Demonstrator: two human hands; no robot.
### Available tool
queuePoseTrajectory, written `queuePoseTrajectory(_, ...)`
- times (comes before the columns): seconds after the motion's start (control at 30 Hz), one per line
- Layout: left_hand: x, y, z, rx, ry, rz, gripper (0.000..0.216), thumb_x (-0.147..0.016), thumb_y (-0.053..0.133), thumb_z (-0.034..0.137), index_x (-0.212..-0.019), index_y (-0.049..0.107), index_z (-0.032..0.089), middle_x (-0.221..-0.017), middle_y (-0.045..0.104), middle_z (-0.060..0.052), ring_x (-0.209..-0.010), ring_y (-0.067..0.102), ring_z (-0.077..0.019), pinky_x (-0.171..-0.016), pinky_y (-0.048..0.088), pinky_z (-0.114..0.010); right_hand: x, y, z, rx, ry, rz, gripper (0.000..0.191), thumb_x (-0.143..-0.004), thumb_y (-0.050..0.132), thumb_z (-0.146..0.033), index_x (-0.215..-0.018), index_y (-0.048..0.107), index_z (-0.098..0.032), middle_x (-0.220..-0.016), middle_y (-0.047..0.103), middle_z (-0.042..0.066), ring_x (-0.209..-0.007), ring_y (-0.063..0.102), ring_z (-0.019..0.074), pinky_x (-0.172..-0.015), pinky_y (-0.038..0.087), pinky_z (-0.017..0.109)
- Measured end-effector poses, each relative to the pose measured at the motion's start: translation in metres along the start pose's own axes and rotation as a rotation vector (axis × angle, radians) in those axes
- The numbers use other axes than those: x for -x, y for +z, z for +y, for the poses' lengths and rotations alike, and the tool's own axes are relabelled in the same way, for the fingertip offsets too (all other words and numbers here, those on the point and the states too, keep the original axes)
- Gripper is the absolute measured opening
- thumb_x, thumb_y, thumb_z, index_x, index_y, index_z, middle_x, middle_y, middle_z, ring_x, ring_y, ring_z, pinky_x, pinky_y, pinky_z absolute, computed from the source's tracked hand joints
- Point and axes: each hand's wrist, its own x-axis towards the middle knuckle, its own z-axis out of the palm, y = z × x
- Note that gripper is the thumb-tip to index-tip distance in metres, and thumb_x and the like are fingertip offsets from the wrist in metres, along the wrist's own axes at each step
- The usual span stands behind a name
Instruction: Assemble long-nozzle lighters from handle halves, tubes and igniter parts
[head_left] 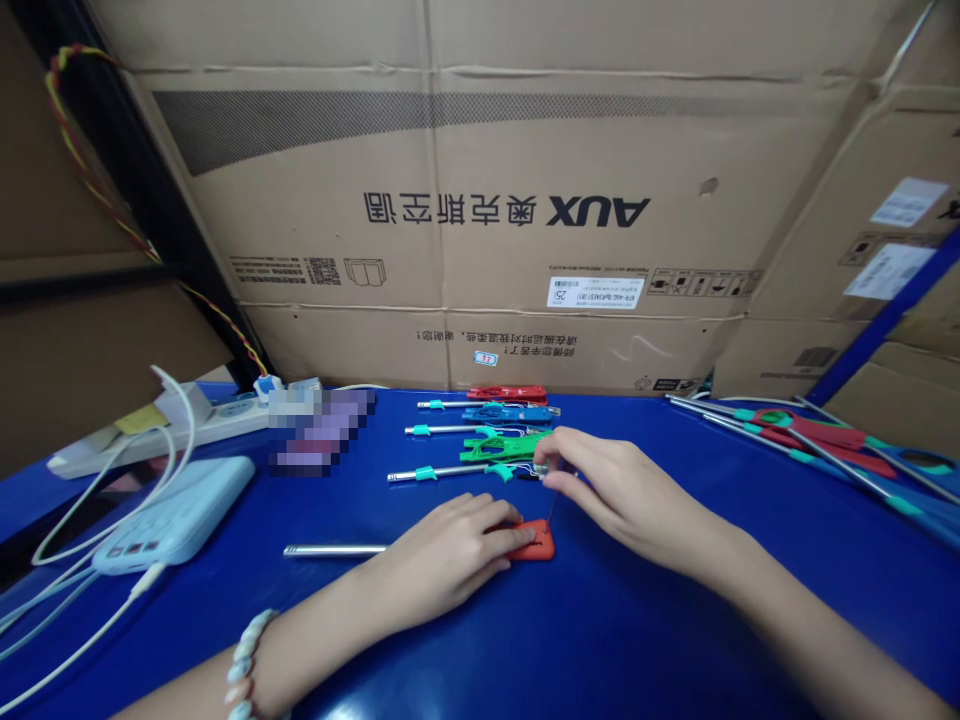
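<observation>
My left hand (465, 550) lies on the blue tabletop, its fingers pressing down on an orange-red plastic piece (545, 541). A silver metal rod (334, 551) sticks out to the left from beneath that hand and wrist; whether it joins the piece is hidden. Just above the piece's right end, my right hand (592, 475) pinches a thin, dark, wire-like strand (553, 510) that runs down to it. Beyond the hands, rods with teal tape lie in a row with a green plastic piece (499, 448), a blue one (510, 414) and a red one (510, 393).
At left are a light-blue power bank (180, 515) with white cables, a power strip (240, 410) and a blurred purple object (322, 430). More rods with red and blue parts (825, 435) lie at right. A large cardboard box (450, 130) walls off the back.
</observation>
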Motion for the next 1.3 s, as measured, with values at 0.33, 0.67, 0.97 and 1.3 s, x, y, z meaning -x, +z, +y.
queuePoseTrajectory(0.33, 0.001, 0.000, 0.001, -0.025, -0.001, 0.009, 0.035, -0.093, 0.049, 0.019, -0.127, 0.050, 0.025, -0.115, 0.058, -0.005, -0.098, 0.056, -0.0200, -0.084, 0.045, -0.031, -0.002, 0.002, 0.000, 0.088, -0.015, 0.080, 0.012, -0.092, 0.052, -0.029, -0.089, 0.057, -0.018, -0.085, 0.064, 0.004, -0.074, 0.061, 0.0176, -0.066, 0.047, 0.028)
queuePoseTrajectory(0.67, 0.001, 0.002, -0.001, -0.029, 0.004, 0.015, 0.034, -0.094, 0.047, 0.019, -0.128, 0.050, 0.024, -0.115, 0.058, -0.005, -0.097, 0.056, -0.0205, -0.084, 0.046, -0.033, -0.002, 0.006, 0.004, 0.090, -0.102, 0.109, 0.016, -0.094, 0.049, -0.029, -0.097, 0.059, -0.018, -0.088, 0.068, 0.006, -0.077, 0.064, 0.0185, -0.070, 0.049, 0.029)
queuePoseTrajectory(0.97, 0.001, 0.000, 0.001, -0.011, -0.013, -0.020, 0.036, -0.094, 0.047, 0.019, -0.129, 0.048, 0.025, -0.116, 0.057, -0.005, -0.099, 0.055, -0.0208, -0.086, 0.044, -0.033, -0.001, -0.002, 0.002, -0.025, -0.144, 0.053, 0.020, -0.095, 0.043, -0.019, -0.106, 0.060, -0.020, -0.098, 0.068, 0.006, -0.089, 0.064, 0.0170, -0.080, 0.049, 0.028)
queuePoseTrajectory(1.3, -0.001, -0.001, 0.002, -0.017, -0.009, -0.022, 0.035, -0.094, 0.047, 0.018, -0.128, 0.050, 0.025, -0.115, 0.058, -0.005, -0.098, 0.055, -0.0204, -0.085, 0.045, -0.033, 0.000, -0.002, 0.002, -0.005, -0.138, 0.002, 0.023, -0.095, 0.042, -0.016, -0.113, 0.055, -0.020, -0.107, 0.065, 0.007, -0.098, 0.061, 0.0167, -0.084, 0.048, 0.028)
